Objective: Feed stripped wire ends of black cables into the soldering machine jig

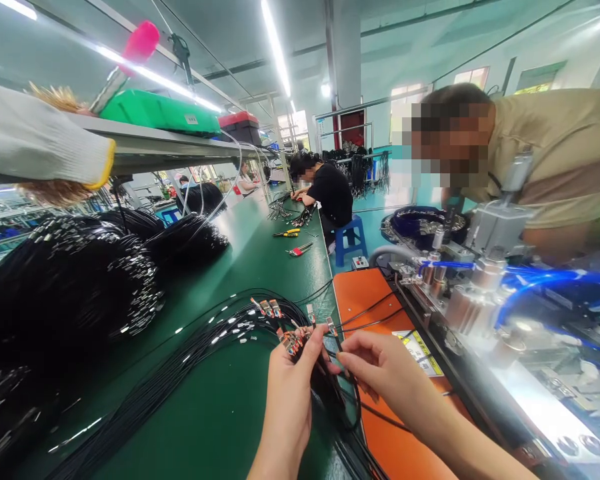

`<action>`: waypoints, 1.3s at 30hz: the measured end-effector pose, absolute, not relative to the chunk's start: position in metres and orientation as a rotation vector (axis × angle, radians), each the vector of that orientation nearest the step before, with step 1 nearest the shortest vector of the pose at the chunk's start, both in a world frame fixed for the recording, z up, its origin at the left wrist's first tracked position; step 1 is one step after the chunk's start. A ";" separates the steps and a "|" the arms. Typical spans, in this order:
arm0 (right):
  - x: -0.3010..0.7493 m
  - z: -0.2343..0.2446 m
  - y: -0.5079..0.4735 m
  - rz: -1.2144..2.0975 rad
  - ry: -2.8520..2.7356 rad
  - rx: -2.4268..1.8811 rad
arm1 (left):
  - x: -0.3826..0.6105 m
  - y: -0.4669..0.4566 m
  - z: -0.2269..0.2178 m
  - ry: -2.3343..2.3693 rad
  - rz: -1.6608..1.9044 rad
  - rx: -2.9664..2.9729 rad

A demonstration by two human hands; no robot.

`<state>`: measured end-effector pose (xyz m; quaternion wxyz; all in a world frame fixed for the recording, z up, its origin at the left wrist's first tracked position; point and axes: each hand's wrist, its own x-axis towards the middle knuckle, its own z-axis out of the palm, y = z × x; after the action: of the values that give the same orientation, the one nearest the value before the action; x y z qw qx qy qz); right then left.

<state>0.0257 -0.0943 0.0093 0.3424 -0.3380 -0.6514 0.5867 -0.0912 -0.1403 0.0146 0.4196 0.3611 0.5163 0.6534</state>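
My left hand (289, 393) grips a bunch of thin black wires (300, 363) near their ends, which carry small copper-coloured crimp terminals (291, 343). My right hand (383, 373) pinches one or more of the black wires close to those terminals, just right of my left hand. The loose wires trail in long loops across the green workbench (220, 407). Large coils of black wire with metal terminals (65, 287) lie on the bench to the left.
An orange mat (365, 300) lies right of my hands, beside a crimping machine with blue air hoods (480, 293). A co-worker (535, 153) leans over it. Another person (327, 193) sits farther along the bench. Pliers (286, 233) lie there. A white glove (35, 133) hangs from an overhead shelf.
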 end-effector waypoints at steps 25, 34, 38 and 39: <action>0.033 0.006 -0.098 1.315 -1.913 -0.856 | -0.091 -0.141 0.014 1.385 1.550 1.038; 0.029 -0.001 -0.097 1.540 -1.719 -0.885 | -0.089 -0.142 0.014 1.384 1.552 0.993; 0.029 0.002 -0.098 1.593 -1.690 -0.882 | -0.089 -0.143 0.014 1.369 1.538 1.015; 0.029 0.003 -0.098 1.600 -1.687 -0.886 | -0.089 -0.143 0.014 1.369 1.537 1.027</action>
<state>0.0288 -0.0984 0.0031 0.3210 -0.3371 -0.6421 0.6091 -0.0895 -0.1431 0.0144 0.4085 0.4076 0.5432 0.6098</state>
